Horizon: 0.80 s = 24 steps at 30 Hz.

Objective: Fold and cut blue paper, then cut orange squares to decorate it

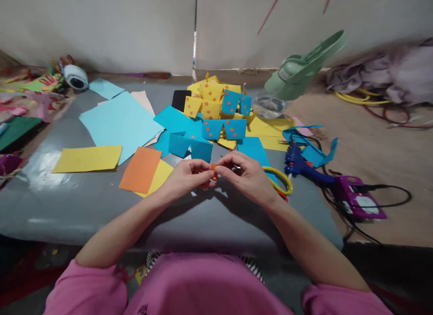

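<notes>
Between my two hands is a small orange paper piece (214,168), pinched from both sides by thumbs and fingertips. My left hand (192,173) closes on its left side and my right hand (241,173) on its right; the fingers cover much of it. Scissors with yellow handles (286,182) lie beside my right hand, partly hidden beneath it. Just beyond the hands stands a plain blue folded paper shape (199,147). Behind it are a blue one with orange squares (212,130) and a pile of yellow ones (211,109), also dotted with orange squares.
Light blue sheets (118,121), a yellow strip (88,159) and an orange sheet (142,170) lie on the left of the grey table (84,211). To the right are a blue glue gun (304,166), a purple box with cables (358,200) and a green bottle-like container (291,76).
</notes>
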Available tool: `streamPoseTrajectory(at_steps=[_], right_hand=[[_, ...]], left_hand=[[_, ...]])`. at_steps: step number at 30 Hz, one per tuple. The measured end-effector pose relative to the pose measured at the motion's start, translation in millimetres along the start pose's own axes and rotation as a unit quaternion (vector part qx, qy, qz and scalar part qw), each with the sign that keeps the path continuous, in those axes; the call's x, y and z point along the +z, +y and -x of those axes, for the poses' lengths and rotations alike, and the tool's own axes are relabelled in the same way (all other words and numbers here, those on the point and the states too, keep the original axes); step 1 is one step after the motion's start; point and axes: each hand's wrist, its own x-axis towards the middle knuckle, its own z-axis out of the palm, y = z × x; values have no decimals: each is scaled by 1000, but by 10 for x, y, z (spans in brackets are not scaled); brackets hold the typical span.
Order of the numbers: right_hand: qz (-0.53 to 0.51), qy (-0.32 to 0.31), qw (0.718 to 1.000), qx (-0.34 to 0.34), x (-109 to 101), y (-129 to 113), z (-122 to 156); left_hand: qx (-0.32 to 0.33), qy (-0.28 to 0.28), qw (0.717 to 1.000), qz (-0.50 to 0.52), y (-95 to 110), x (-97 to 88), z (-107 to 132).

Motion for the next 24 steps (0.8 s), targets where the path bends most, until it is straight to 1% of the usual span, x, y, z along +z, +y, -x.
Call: streamPoseTrajectory(at_steps=[2,5,10,14,17,20,24], right_hand=[[-6,2,1000,4,19,-10,12],[-16,-2,1000,11,38,-16,22],[-37,-4,999,24,41,-25,34],[-58,7,998,35,38,-23,40],[-72,11,997,32,32,-10,47],[-74,4,997,33,20,-8,58],[-76,3,996,44,17,-26,68]], left_hand=[[-6,-8,1000,-1,-16,2,4],[-12,-3,1000,-13,-27,7,14],[12,1,999,-49,-33,18,37],[23,-28,997,-69,-47,16,57],[14,-37,998,-56,-57,19,63],[2,-28,999,-31,-53,28,57],[-12,-22,999,-22,-42,36,48]])
